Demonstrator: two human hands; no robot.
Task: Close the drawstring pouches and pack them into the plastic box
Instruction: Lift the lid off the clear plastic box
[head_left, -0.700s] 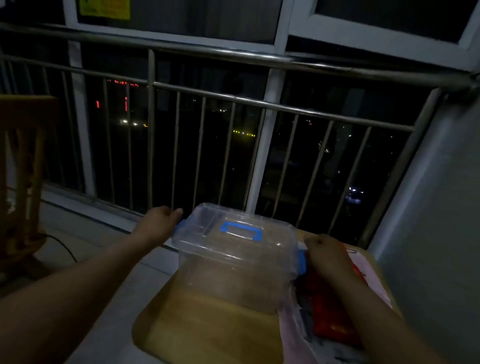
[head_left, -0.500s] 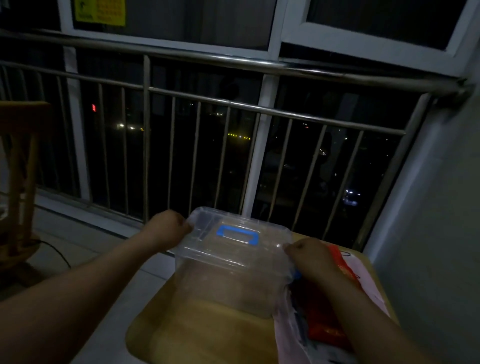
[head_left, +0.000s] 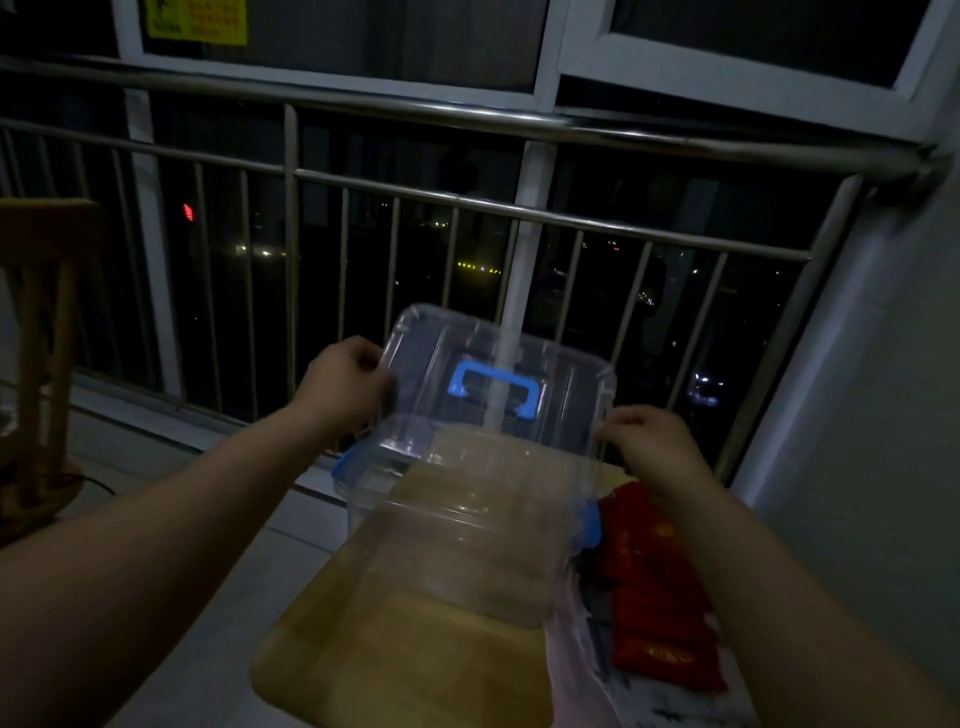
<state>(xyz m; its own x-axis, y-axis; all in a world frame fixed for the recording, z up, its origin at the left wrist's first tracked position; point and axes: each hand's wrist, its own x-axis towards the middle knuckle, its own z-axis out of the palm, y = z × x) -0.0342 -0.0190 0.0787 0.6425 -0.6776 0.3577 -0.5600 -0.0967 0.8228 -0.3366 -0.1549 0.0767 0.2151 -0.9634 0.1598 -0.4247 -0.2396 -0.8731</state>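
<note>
Your left hand (head_left: 345, 382) and right hand (head_left: 647, 441) each had their fingers curled round an opposite edge of the transparent plastic lid (head_left: 431, 364). You gripped it tilted up above the transparent plastic box (head_left: 467, 545), with its blue handle (head_left: 460, 384) turned toward you. The box stood open on the pale wooden table (head_left: 395, 665). The red fabric pouches (head_left: 654, 587) lay just to its right, outside it, on a light plastic sheet (head_left: 576, 675).

Steel railing (head_left: 467, 118) and dark night windows (head_left: 332, 31) beyond the grip; wooden chair (head_left: 41, 322) far left, grey wall (head_left: 883, 415) right.
</note>
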